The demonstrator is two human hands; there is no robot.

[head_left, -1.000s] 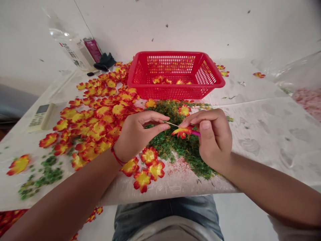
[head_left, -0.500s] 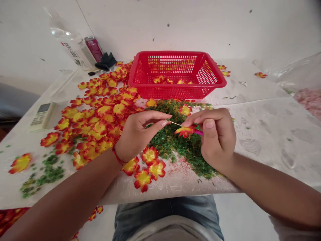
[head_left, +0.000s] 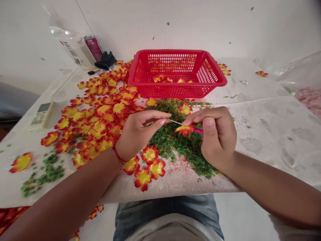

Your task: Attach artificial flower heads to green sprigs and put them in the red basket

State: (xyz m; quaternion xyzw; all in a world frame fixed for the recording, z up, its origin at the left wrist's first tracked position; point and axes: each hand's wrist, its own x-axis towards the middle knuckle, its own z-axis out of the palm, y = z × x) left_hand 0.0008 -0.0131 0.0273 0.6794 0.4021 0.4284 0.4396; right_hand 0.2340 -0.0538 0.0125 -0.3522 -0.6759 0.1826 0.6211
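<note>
My left hand (head_left: 141, 132) pinches the left end of a thin pale needle-like stick (head_left: 176, 122) between thumb and fingertips. The stick runs right to a red-yellow fabric flower (head_left: 185, 130), seen nearly edge-on. My right hand (head_left: 218, 139) is closed round a magenta handle (head_left: 199, 131) on the flower's right side, its fingertips touching the flower's top. Green and yellow fine sprigs (head_left: 190, 150) lie under both hands. Several loose flowers (head_left: 142, 179) rest near the table's front edge.
A red mesh basket (head_left: 178, 90) holding some flowers stands behind my hands. A large flower pile (head_left: 100, 124) spreads to the left. Further out are a remote (head_left: 43, 116), a bottle (head_left: 72, 47), a can (head_left: 93, 48) and dark cloth (head_left: 105, 61). A plastic bag (head_left: 308, 90) lies at right.
The view has shifted very slightly. Both hands keep almost the same place and grip, and the tip of my left thumb has moved slightly along the stick.
</note>
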